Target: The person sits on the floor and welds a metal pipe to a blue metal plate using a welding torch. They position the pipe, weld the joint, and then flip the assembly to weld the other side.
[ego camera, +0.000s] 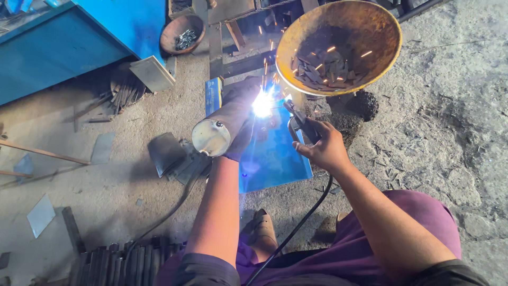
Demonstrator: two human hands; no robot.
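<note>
Down on the floor (pixel 455 106), seen from the head camera, the person's left hand (pixel 241 140) wore a dark glove and lay against a grey metal cylinder (pixel 222 124), its fingers curled along the cylinder's side to steady it. The cylinder lay tilted on a blue metal plate (pixel 275 159), its capped round end facing the camera, its far end at a bright welding arc (pixel 263 103) that threw sparks upward. The right hand (pixel 323 148) was bare and closed around the handle of a black electrode holder (pixel 299 122), whose tip reached the arc. A black cable (pixel 296 228) ran from the holder back between the person's knees.

Just beyond the arc, a rusty yellow-rimmed bowl (pixel 370 26) held small dark metal pieces. Farther left a smaller brown bowl (pixel 182 32) held shiny metal bits beside a blue cabinet (pixel 79 42). Flat grey metal offcuts (pixel 169 153) lay just left of the cylinder, and a row of dark steel bars (pixel 116 259) sat near the left forearm. A sandalled foot (pixel 262 228) rested below the blue plate, and purple trousers (pixel 413 212) covered the right knee.
</note>
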